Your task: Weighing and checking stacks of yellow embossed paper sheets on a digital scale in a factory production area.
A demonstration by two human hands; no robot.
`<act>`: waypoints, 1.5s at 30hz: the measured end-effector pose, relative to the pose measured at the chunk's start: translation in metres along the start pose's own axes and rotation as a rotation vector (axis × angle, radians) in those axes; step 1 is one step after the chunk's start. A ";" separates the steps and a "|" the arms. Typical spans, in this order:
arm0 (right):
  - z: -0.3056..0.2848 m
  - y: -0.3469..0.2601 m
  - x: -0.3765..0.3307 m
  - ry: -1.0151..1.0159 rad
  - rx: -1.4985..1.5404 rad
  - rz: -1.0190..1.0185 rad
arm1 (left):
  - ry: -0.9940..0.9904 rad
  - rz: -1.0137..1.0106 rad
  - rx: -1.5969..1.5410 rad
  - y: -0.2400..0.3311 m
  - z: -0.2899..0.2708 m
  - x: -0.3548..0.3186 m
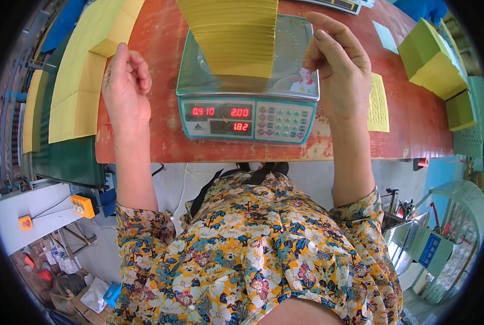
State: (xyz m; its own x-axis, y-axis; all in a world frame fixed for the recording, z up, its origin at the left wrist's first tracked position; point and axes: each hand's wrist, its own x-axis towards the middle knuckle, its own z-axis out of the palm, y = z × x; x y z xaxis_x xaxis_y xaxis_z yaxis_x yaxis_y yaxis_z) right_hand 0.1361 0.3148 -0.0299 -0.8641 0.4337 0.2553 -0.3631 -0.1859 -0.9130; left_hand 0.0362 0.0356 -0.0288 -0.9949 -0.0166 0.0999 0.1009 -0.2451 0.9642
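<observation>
A thick stack of yellow sheets [242, 46] rests on the metal pan of a teal and white digital scale [247, 119]. The scale's red digits are lit. Left of it, my left hand [127, 86] is raised with loosely bent fingers and nothing in them; it is nearest to the long yellow stacks [77, 81] at the table's left side. My right hand [339, 67] hovers by the pan's right edge, apart from the yellow stack. Its index finger reaches out, the other fingers curl loosely, and no object shows in it.
The red worn tabletop [150, 59] carries the scale. Right of my right hand lies a yellow textured sheet [378, 103]; farther right stand yellow blocks [434, 57]. Beyond the left edge is a dark green surface [69, 162]. A machine with a curved guard [458, 216] stands lower right.
</observation>
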 end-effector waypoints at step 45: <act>-0.028 -0.031 -0.018 -0.046 0.167 0.181 | -0.361 1.251 0.685 0.094 0.148 0.001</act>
State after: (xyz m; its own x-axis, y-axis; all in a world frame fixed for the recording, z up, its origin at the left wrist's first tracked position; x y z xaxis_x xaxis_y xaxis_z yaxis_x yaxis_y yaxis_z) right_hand 0.1728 0.3370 -0.0147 -0.9338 0.3405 0.1099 -0.2501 -0.4015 -0.8811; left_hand 0.0459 0.1565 0.0979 -0.2130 0.3948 0.8937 0.9620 0.2449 0.1211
